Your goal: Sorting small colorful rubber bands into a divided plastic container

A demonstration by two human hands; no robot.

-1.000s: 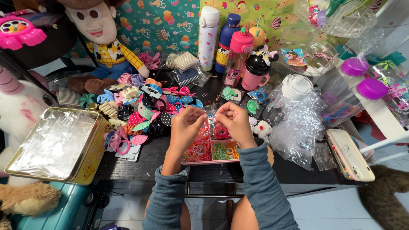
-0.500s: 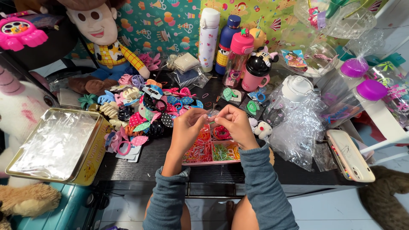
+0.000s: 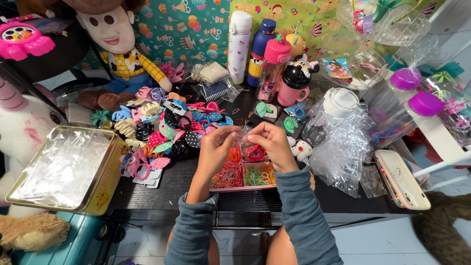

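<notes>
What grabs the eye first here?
Both hands, left hand and right hand, meet at centre above a compartment tray of small coloured elastics on the dark table. Left of them sprawls a bright heap of hair clips and bows, with a shiny tin further left. A cowboy doll leans at the back.
</notes>
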